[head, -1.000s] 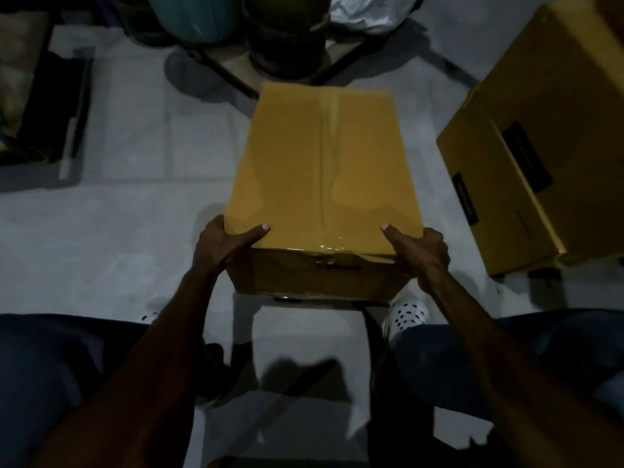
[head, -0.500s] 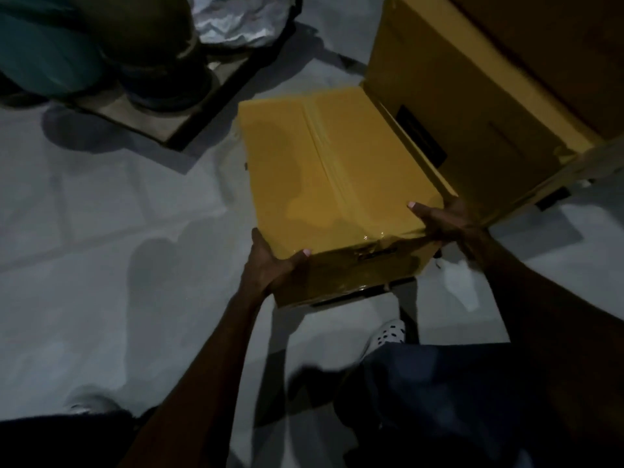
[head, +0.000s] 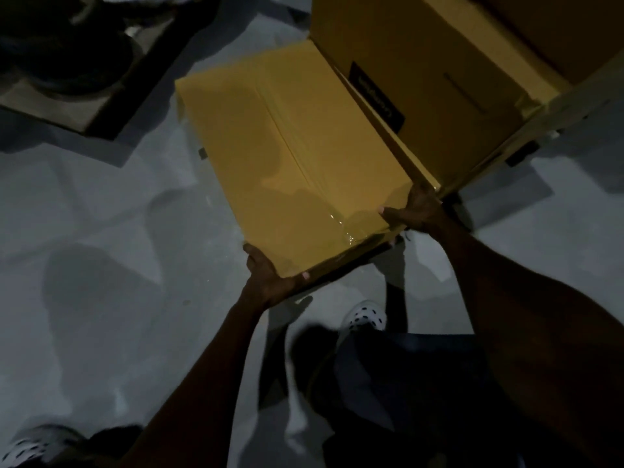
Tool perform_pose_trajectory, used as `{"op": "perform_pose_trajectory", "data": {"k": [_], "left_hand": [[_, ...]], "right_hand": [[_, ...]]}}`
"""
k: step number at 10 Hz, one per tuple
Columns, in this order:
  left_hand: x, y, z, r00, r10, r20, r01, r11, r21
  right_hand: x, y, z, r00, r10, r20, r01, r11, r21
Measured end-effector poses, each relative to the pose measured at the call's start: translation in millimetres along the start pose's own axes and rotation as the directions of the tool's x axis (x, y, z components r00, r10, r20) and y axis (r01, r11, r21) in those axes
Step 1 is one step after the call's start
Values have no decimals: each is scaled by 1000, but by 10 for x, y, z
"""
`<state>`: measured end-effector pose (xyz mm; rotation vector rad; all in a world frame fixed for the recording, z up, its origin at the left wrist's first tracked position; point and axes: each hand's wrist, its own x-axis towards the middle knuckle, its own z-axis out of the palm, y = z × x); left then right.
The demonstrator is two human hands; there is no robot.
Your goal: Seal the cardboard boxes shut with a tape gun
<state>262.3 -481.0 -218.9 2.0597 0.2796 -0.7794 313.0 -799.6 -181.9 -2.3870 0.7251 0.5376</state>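
A yellow-brown cardboard box [head: 270,153] fills the middle of the dim view, its top flaps closed and a strip of clear tape running along the centre seam. My left hand [head: 266,275] grips its near left corner, thumb on top. My right hand [head: 412,211] grips the near right corner, thumb lying across the top. The box's right side lies against a larger cardboard box [head: 435,62] at the upper right. No tape gun is visible.
A dark round container on a flat board [head: 67,79] stands at the upper left. Pale floor tiles [head: 101,231] surround the boxes. My white perforated shoes [head: 366,315] and dark trousers are below the box.
Both hands carried the taped box from straight in front of me over to the right, until it came up against the larger box. The view swung right with it.
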Motion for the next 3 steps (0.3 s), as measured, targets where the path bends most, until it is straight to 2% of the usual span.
{"op": "perform_pose_trajectory", "data": {"k": [1, 2, 3], "left_hand": [[26, 133, -146, 996, -84, 19, 84, 996, -20], [-163, 380, -305, 999, -34, -29, 36, 995, 93], [-455, 660, -370, 994, 101, -43, -94, 987, 128]], "right_hand": [[-237, -91, -202, 998, -62, 22, 64, 990, -124], [-546, -188, -305, 991, -133, 11, 133, 979, -156], [-897, -411, -326, 979, -203, -23, 198, 970, -143]]}}
